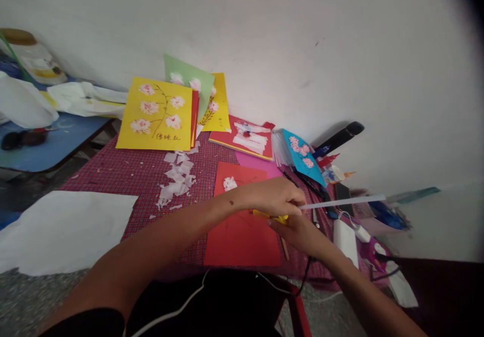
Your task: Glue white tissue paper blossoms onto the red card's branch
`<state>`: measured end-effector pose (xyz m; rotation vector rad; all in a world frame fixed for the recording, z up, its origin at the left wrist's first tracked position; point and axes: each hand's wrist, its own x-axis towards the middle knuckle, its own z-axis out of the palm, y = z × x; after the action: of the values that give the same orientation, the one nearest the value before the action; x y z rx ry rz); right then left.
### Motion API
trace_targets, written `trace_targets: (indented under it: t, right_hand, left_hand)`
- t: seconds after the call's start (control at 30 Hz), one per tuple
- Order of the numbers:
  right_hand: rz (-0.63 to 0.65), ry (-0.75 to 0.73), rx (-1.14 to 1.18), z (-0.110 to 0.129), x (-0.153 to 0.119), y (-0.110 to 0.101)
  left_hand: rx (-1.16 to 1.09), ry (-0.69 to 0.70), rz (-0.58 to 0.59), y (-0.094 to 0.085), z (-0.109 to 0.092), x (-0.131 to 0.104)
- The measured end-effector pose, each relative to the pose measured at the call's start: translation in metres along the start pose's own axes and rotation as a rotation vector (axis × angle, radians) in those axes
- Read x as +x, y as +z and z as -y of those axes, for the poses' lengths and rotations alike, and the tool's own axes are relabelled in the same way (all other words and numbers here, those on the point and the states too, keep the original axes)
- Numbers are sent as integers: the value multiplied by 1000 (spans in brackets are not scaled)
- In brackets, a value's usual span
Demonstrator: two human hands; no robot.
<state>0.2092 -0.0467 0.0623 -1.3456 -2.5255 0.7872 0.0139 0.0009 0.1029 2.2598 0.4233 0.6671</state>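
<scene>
Over the red card (pixel 242 246), my two hands meet. My left hand (pixel 285 195) is closed on one end of a long thin white strip (pixel 344 202), which sticks out to the right. My right hand (pixel 297 231), just below it, is closed on a small yellow tool (pixel 264 214) with a dark tip. The tool's kind is unclear because fingers cover part of it. A white and pink paper flower (pixel 229 183) lies on the red card, with faint drawn lines near it. My left forearm hides part of the card.
Torn white paper scraps (pixel 177 175) lie on the checked cloth (pixel 151 168). Flower cards (pixel 155 115) lean at the back wall. A red pad (pixel 249 137), a blue card (pixel 304 155), pens and a white power bank (pixel 345 241) stand right. White paper (pixel 68 226) lies left.
</scene>
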Motion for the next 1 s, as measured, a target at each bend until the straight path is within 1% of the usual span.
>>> trace_targets:
  t: [0.13,0.43,0.57,0.7,0.77,0.9,1.0]
  right_hand:
    - [76,23,-5,1,0,0]
    - [28,26,21,-1,-1,3]
    - [22,53,60,3,-1,1]
    - [15,32,82,9,-1,-3]
    - [26,46,81,10,-2,-4]
    - [30,86,83,6,-3,-3]
    - [25,84,85,2,-3,-2]
  left_hand:
    - [11,-14,11,0,0,0]
    - [-7,6,10,3,6,-2]
    - [17,-3,21,1,3,-2]
    - [61,8,44,-1,-1,0]
    - [78,17,57,-1,-2,1]
    - [110,26,69,1,0,1]
    - [132,13,80,2,1,1]
